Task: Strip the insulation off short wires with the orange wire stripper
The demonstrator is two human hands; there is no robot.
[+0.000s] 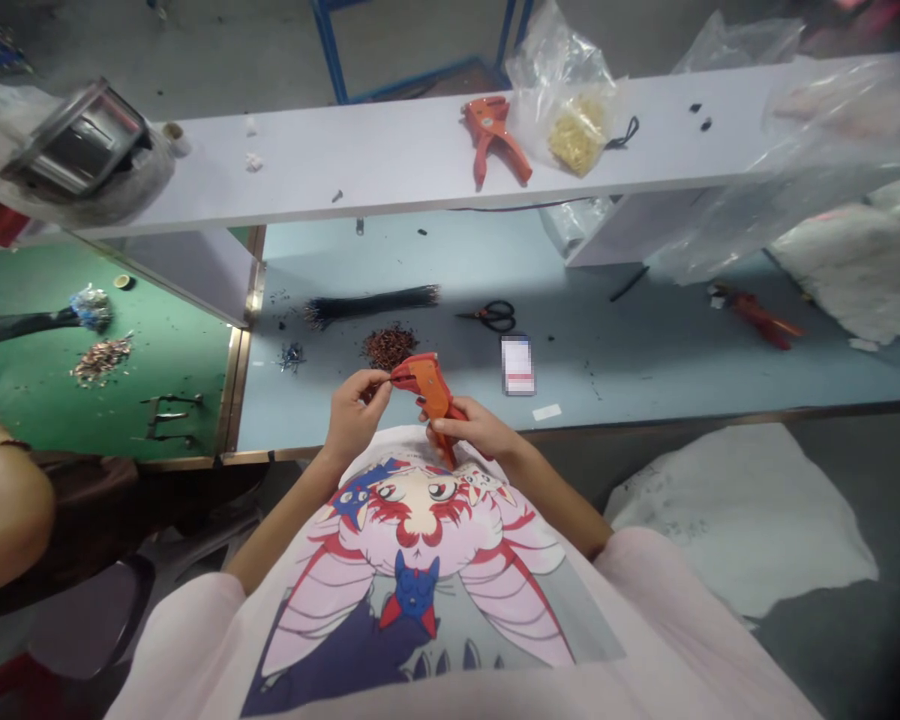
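Observation:
My right hand [478, 428] is wrapped round the handles of an orange wire stripper [429, 385], close in front of my body. At the stripper's jaw end, my left hand [354, 412] pinches with thumb and forefinger; what lies between those fingertips is too small to make out. Just beyond the stripper is a heap of small copper-coloured pieces [390, 346]. Behind that heap lies a bundle of black wires [375, 302]. A few small bluish metal bits [291, 356] are scattered to the left.
Black-handled scissors [497, 316] and a phone [518, 378] lie to the right. A red-handled tool [765, 318] is farther right. The raised shelf [390, 170] carries another orange stripper [495, 140] and a bag of yellowish pieces [576, 135]. Another person's arm [4, 505] is at left.

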